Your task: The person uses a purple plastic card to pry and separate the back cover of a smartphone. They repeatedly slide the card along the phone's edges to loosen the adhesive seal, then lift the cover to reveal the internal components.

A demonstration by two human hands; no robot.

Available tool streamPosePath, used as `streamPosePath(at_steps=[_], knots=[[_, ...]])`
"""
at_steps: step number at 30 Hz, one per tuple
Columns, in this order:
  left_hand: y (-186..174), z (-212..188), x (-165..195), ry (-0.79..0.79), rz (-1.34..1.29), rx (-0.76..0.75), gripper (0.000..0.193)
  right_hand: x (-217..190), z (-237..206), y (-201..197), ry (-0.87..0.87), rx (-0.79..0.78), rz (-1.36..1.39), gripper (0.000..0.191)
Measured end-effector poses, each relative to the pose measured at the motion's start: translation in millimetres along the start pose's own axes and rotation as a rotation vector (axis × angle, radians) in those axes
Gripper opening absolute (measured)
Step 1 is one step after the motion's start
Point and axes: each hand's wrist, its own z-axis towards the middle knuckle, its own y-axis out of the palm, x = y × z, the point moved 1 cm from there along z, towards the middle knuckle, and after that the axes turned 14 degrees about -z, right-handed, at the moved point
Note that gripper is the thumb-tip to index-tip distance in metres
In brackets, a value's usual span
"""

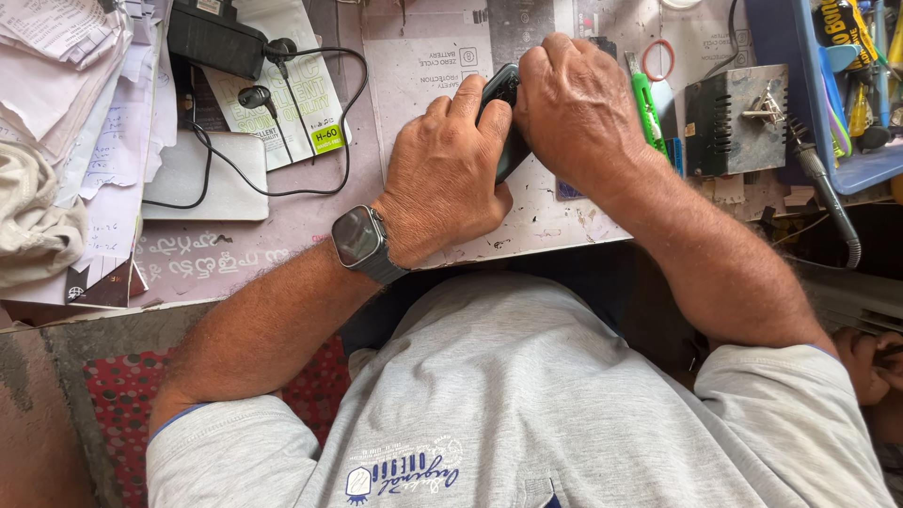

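Both of my hands close around a small black device (506,113), likely a phone, held over a worn printed work mat (423,66). My left hand (442,169) grips it from the left side, fingers curled over its edge; a dark square watch (359,237) sits on that wrist. My right hand (576,103) covers the device's top and right side, hiding most of it. What the fingers do underneath is not visible.
A green-handled tool (645,105) and a red ring (658,58) lie right of my hands. A grey metal box (734,120) and a blue tray (879,169) of tools stand far right. Black earphones (259,94), a charger (214,36) and paper stacks (75,85) fill the left.
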Motion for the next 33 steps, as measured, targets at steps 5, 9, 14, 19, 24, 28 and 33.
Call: streamPosePath(at_steps=[5,9,14,19,24,28,33], knots=[[-0.8,3.4,2.2,-0.023,0.033,-0.041,0.062,-1.0,-3.1,4.7,-0.025,-0.139,0.027,0.022],[-2.2,1.4,3.6,-0.038,0.032,-0.058,0.065,14.9,-20.8,-10.1,0.121,-0.068,0.703,0.007],[-4.7,1.0,8.5,-0.077,0.033,-0.111,0.062,43.7,-48.9,-19.5,0.324,-0.075,1.846,0.015],[-4.7,13.6,28.3,-0.073,-0.013,-0.069,0.063,53.3,-59.7,-14.7,0.377,-0.068,2.066,0.030],[-8.0,13.6,29.1,-0.073,0.000,-0.080,0.068,51.2,-58.2,-21.5,0.394,-0.035,2.078,0.034],[-2.8,11.7,25.9,-0.091,0.007,-0.094,0.071,50.2,-64.6,-34.4,0.286,-0.122,1.731,0.020],[-0.7,10.6,24.4,-0.057,-0.015,-0.043,0.074,45.5,-63.0,-85.0,-0.083,-0.374,1.015,0.006]])
